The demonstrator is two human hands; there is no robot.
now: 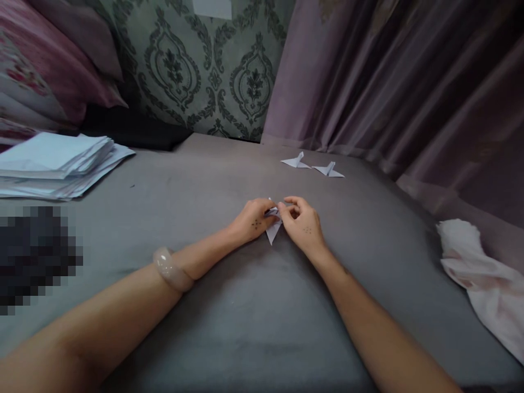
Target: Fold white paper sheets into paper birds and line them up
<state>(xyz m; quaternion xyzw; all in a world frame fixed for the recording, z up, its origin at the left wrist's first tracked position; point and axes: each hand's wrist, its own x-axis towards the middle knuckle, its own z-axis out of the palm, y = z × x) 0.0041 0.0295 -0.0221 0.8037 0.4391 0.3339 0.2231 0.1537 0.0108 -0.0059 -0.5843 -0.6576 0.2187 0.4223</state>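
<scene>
Between my two hands is a small piece of folded white paper, its pointed end hanging down toward me. My left hand is closed on its left side, thumb and fingers pinching it. On the other side, my right hand pinches the upper part of the paper with thumb and fingertip, the other fingers curled. The fingers hide much of the fold. Farther back lie two finished-looking folded paper birds, a left one and a right one, wings spread on the grey sheet.
A stack of white paper lies at the left, with a black cloth behind it. A blurred dark patch is nearer. White crumpled cloth lies at the right, below purple curtains. Patterned wall closes the back.
</scene>
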